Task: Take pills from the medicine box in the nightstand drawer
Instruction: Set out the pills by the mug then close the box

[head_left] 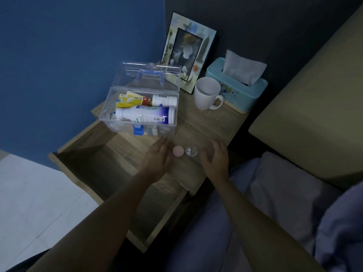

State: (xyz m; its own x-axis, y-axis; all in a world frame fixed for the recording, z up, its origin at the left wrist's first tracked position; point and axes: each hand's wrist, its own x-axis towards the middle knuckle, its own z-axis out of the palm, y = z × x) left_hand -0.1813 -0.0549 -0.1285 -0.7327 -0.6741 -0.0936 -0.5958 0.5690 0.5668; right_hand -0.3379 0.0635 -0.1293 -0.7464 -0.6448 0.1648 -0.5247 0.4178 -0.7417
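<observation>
A clear plastic medicine box stands on the nightstand top with its lid up, showing white bottles and yellow packets inside. Near the front edge lie a pink round cap and a small clear container with two white pills in it. My left hand rests just left of the pink cap, fingers apart, holding nothing. My right hand hovers just right of the clear container, fingers spread and empty. The nightstand drawer below is pulled out and looks empty.
A white mug stands behind the pills, with a blue tissue box to its right and a picture frame against the wall. A bed with bluish bedding lies on the right. The floor is at lower left.
</observation>
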